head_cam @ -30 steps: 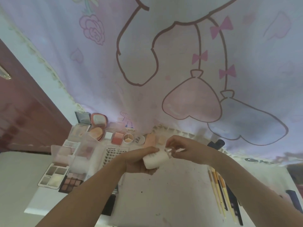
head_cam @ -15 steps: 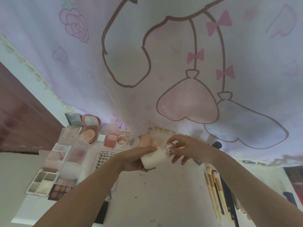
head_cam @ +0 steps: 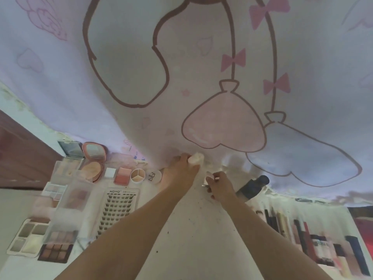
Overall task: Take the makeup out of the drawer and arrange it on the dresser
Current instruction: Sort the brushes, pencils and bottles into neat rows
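My left hand (head_cam: 181, 168) grips a small white bottle (head_cam: 195, 159) and holds it far back on the white dresser top (head_cam: 191, 229), right at the hanging cartoon-print cloth (head_cam: 201, 87). My right hand (head_cam: 219, 183) is just right of it, nearer to me, pinching a small pale cap-like piece (head_cam: 209, 176) between thumb and fingers. The two hands are apart. Compacts and palettes lie in a row left of my left hand.
Left side holds an open pink compact (head_cam: 93, 158), blush (head_cam: 122, 175), a round concealer pot (head_cam: 137, 175), a lash tray (head_cam: 119, 211) and eyeshadow palettes (head_cam: 55, 252). A dark bottle (head_cam: 253, 186) lies right of my right hand. Pencils and lipsticks (head_cam: 314, 243) line the right side.
The hands have separated: my left hand carried the white bottle away from me to the back by the cloth, while my right hand stayed nearer with the small piece. The camera tilted down.
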`<state>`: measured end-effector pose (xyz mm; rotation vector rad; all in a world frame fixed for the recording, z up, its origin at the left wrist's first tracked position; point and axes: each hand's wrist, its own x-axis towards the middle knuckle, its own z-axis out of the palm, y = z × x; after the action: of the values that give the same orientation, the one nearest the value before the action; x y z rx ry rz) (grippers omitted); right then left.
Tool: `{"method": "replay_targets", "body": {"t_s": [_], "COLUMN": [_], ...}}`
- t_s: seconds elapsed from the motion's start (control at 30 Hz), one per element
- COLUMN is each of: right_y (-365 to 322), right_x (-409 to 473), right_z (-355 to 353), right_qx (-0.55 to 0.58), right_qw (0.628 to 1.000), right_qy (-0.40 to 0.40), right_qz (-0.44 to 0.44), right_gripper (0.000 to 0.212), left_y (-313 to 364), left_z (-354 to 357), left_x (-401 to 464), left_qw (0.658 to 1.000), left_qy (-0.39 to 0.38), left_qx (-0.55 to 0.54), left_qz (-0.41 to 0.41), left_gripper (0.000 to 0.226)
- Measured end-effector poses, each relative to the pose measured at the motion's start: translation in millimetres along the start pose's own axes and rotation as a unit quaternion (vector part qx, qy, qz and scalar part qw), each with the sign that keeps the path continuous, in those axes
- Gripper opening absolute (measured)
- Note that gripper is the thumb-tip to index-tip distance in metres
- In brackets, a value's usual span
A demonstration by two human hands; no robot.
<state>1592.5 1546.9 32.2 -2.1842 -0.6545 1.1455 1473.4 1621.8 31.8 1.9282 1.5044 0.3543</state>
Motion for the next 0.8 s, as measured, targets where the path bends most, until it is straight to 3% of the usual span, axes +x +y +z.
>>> {"method": "replay_targets", "body": {"t_s": [0.17, 0.47, 0.63, 0.7, 0.8], "right_y": [3.3, -11.1, -29.8, -33.9, -30.4], "right_x": [17.8, 8.5, -35.8, -54.6, -71.2], "right_z": [11.6, 2.9, -51.8, -83.8, -121.1], "right_qx": [-0.043, -0.079, -0.170, -0.216, -0.351], "right_qw": [0.998, 0.994, 0.966, 0.951, 0.900], "right_qy": [0.010, -0.014, -0.027, 0.008, 0.076], "right_qz": [-0.040, -0.076, -0.196, -0.223, -0.246], "right_gripper": [0.027, 0.040, 0.021, 0.018, 0.021], "left_y": [-9.1, -14.0, 9.0, 24.4, 45.1], "left_z": [19.7, 15.2, 13.2, 29.2, 65.4], "left_x": [6.0, -3.6, -50.1, -71.8, -83.3], "left_qw": [0.989, 0.996, 0.971, 0.971, 0.988], "left_qy": [0.049, 0.034, 0.212, 0.170, -0.024], "left_qx": [0.139, 0.085, -0.052, -0.094, -0.075], "left_qz": [0.032, 0.010, 0.098, 0.137, 0.136], "left_gripper": [0.037, 0.053, 0.023, 0.021, 0.042]}}
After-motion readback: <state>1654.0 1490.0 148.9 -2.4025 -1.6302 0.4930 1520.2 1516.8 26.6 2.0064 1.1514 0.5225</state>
